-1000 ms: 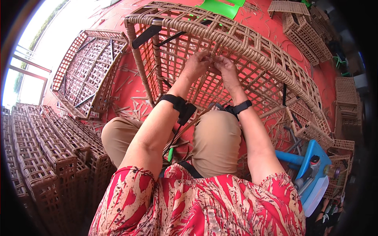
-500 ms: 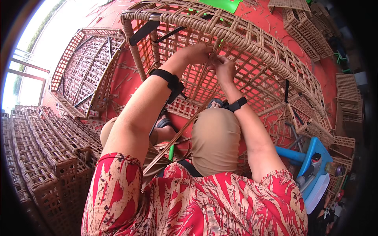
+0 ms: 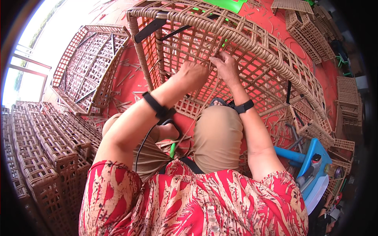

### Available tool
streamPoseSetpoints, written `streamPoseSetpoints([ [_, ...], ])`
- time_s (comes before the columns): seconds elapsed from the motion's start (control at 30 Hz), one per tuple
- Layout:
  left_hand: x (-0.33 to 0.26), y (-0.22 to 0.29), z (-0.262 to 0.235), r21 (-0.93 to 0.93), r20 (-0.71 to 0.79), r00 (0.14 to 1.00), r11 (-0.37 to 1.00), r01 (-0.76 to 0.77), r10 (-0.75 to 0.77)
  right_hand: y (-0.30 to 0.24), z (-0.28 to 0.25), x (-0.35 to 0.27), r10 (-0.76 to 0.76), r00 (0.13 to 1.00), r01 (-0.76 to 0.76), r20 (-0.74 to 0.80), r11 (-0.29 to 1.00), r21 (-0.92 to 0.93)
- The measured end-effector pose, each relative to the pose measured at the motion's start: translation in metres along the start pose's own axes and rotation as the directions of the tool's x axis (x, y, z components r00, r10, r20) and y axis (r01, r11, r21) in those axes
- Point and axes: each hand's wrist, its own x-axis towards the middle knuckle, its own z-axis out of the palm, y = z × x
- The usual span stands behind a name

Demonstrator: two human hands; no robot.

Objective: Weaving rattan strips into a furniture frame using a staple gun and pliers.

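Note:
A large tan wicker frame (image 3: 252,37) stands on its side before me, with thick wrapped edges and an open lattice of strips. My left hand (image 3: 193,74) is closed in a fist in front of the lattice, on a thin wicker strip (image 3: 213,87) that trails down toward my knees. Just right of it, my right hand (image 3: 227,69) has thumb and forefinger bent around the strands at the lattice, under the wrapped edge. The exact pinch point is partly hidden by the fingers. Black straps circle both my forearms.
Another wicker panel with black braces (image 3: 84,70) leans at the left, above a stack of brown wicker panels (image 3: 43,153). A blue plastic stool (image 3: 315,157) with a tool on it is at my right. Cut strips litter the red floor (image 3: 124,80). More wicker pieces (image 3: 309,35) stand far right.
My left hand has drawn back from the lattice, down and left, drawing the strip. My right hand stays by the weave, slightly lower. The trailing strip has shifted.

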Motion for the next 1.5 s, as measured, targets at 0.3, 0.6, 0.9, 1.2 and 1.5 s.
streamPoseSetpoints([
  [0.3,-0.222,0.081,-0.050,-0.158,0.315,0.944,0.986,-0.049,0.097,-0.029,-0.005,-0.003,-0.078,0.997,0.076,0.002,0.963,-0.258],
  [0.6,-0.226,0.071,-0.079,-0.607,0.313,0.945,0.744,0.278,-0.097,-0.001,-0.014,0.002,-0.171,0.982,0.181,0.080,0.974,-0.137],
  [0.9,0.023,-0.025,0.040,-0.775,-0.339,0.823,0.632,0.032,-0.457,0.000,-0.011,0.012,-0.295,0.940,0.327,0.170,0.920,-0.214],
  [1.2,0.049,-0.027,0.043,-0.867,-0.218,0.893,0.499,0.009,-0.394,-0.019,-0.009,0.002,-0.514,0.855,0.450,0.068,0.670,-0.590],
  [1.5,0.042,-0.021,0.059,-0.797,-0.319,0.834,0.604,0.021,-0.451,-0.018,0.005,-0.005,-0.245,0.969,0.238,0.017,0.919,-0.313],
])
